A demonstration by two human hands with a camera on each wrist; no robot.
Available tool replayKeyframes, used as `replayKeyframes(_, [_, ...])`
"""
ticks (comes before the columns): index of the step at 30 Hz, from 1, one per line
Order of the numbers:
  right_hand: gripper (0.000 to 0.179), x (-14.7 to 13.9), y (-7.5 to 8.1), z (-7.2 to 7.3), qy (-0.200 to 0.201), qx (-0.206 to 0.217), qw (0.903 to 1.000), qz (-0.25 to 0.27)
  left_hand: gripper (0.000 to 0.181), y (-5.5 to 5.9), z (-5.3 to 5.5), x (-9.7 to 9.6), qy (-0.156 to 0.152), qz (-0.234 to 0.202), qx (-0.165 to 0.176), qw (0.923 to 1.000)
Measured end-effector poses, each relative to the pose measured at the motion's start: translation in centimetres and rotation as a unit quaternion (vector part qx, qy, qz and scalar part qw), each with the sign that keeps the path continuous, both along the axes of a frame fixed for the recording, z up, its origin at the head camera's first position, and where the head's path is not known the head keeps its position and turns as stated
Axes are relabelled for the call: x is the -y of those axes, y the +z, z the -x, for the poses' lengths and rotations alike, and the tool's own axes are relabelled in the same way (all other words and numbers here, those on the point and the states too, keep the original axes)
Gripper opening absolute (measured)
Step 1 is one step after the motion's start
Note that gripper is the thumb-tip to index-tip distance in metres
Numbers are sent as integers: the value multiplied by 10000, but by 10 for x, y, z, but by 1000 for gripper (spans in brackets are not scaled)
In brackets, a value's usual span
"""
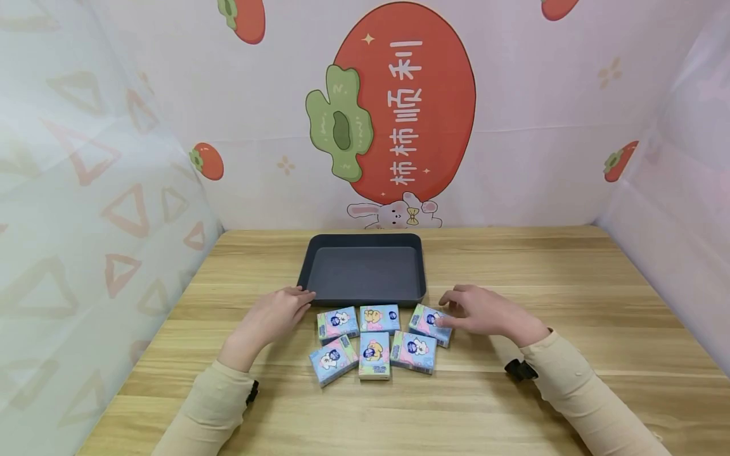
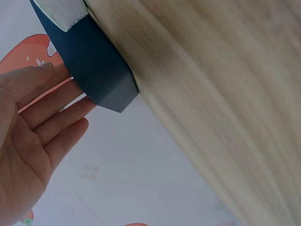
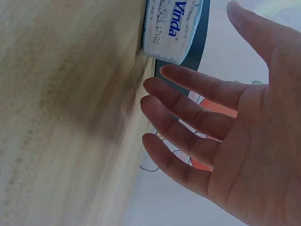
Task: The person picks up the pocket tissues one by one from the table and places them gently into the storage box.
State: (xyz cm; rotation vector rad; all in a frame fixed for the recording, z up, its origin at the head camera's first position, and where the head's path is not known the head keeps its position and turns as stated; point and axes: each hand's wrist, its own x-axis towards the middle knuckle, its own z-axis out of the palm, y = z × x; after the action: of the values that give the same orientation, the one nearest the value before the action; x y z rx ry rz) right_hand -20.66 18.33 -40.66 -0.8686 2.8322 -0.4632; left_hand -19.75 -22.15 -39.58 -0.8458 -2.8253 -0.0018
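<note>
Sleeves [image 1: 219,399] flank packets [image 1: 374,356]; left fingers [image 1: 306,296] touch tray edge [image 1: 365,303].

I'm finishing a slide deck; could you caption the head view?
Left hand at a dark tray, right hand by the rightmost of six patterned packs on a wooden table.

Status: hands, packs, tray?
Left hand open at near-left corner of tray. Right hand open by rightmost pack, not gripping. Six packs outside tray. No obstruction visible.
</note>
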Motion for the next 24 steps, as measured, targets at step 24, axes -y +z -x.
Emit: replayKeyframes(24, [44,2,1,3,553,531,9968,220,25,0,0,0,-6,41,-43,10000])
